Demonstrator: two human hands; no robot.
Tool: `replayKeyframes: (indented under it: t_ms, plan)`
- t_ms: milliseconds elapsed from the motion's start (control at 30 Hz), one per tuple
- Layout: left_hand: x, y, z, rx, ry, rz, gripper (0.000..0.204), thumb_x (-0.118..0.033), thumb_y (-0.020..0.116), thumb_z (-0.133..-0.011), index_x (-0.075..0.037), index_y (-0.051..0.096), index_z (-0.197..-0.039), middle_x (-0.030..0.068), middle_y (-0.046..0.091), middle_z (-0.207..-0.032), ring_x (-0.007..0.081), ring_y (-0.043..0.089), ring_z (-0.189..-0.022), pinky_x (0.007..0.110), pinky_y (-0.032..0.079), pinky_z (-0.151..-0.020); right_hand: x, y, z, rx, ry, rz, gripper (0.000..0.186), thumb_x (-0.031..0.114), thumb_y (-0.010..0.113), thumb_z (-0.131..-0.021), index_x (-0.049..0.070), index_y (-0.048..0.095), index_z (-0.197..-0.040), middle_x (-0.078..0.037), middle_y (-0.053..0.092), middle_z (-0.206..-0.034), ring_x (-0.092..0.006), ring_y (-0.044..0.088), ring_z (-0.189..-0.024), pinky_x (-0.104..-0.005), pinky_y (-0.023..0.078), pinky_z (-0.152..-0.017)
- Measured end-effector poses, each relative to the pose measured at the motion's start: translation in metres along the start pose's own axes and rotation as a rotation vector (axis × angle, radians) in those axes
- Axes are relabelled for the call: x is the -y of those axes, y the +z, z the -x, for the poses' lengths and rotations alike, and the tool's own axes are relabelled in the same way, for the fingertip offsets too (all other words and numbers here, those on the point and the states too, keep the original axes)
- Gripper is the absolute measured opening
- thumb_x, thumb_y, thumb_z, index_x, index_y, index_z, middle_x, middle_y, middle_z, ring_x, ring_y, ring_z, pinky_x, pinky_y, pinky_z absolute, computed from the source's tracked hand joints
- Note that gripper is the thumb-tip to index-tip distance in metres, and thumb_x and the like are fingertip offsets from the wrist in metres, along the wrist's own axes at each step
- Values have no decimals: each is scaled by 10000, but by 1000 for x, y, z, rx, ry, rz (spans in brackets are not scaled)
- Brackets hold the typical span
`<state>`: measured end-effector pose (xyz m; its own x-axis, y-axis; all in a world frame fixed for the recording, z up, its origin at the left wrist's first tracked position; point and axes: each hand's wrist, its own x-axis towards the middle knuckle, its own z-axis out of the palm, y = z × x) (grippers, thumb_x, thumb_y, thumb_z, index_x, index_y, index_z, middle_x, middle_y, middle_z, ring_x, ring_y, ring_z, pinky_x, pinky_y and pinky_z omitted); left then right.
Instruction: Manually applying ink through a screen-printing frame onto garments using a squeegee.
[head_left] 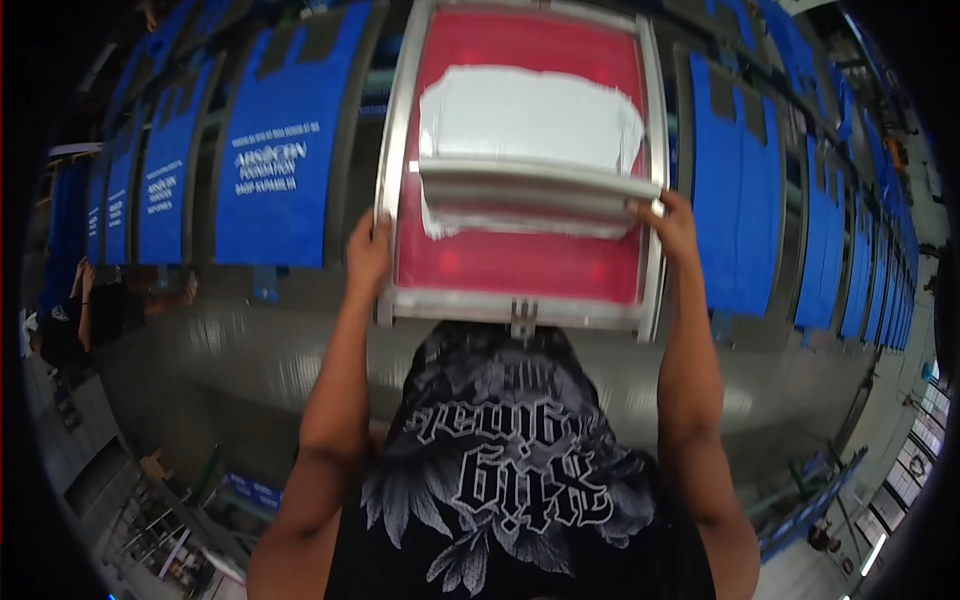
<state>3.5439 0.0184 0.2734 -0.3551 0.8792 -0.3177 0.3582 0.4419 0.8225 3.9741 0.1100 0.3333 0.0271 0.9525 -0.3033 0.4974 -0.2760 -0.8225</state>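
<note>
Overhead, left hand (368,252) grips the printing screen frame (522,310) by its left rail, right hand (672,222) clamps the white squeegee (530,180) lying crosswise, frame's long axis pointing away above blue bags (275,150).

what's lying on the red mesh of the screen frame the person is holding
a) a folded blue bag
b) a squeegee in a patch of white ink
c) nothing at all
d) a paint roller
b: a squeegee lies across the red mesh of the screen printing frame in a patch of white ink, with the left hand and right hand gripping the frame's side rails.
</note>
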Motion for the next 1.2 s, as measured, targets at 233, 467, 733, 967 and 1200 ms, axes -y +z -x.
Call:
replayKeyframes:
  t_ms: [233,467,733,967,1200]
  plan:
    - [17,6,-16,30,-25,137,424,-336,505,-978,-24,562,-1260,139,663,-1076,187,596,-998,308,449,-876,-14,9,-4,50,-37,-167,367,180,806,-696,16,704,-1008,-60,694,-923,-137,620,-858,-285,460,-832]
    - [19,6,-11,21,7,105,460,-366,481,-987,-10,551,-1270,132,645,-1136,185,584,-1024,304,443,-894,-11,14,5,30,-43,-178,373,181,810,-693,7,700,-1004,-58,692,-926,-131,614,-857,-287,463,-832]
    - [28,4,-17,-128,240,-315,489,-366,542,-942,-25,529,-1294,205,630,-1102,335,590,-1042,359,437,-939,0,11,3,123,-4,-63,357,124,786,-692,-25,663,-993,-79,666,-983,-153,610,-895,-300,473,-837]
    - [-100,0,-6,480,693,-676,341,-171,735,-725,-88,650,-1045,140,651,-925,337,617,-901,402,491,-801,45,30,52,146,-475,739,277,63,641,-626,35,655,-902,-176,635,-805,-356,592,-819,-429,456,-807]
    - [-159,21,-80,355,734,-632,236,-77,682,-719,-53,631,-948,121,641,-900,328,603,-892,410,487,-784,68,4,-35,174,-459,677,292,58,608,-637,40,647,-926,-145,649,-812,-335,610,-826,-427,451,-817]
